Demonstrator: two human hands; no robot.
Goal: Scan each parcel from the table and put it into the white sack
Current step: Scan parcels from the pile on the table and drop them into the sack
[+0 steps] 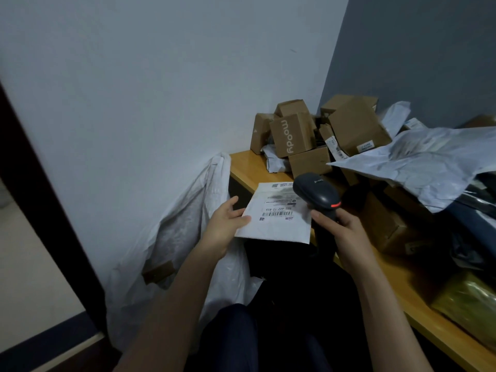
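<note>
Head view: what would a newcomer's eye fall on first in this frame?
First the white parcel at centre, held label-up by the left hand, with the dark scanner gripped in the right hand over its right edge. Then the heap of brown boxes and grey mailer bags on the wooden table at upper right. The white sack slumps against the wall at left.

Pale wall (134, 76), perhaps a dark doorframe (29, 183)
</note>
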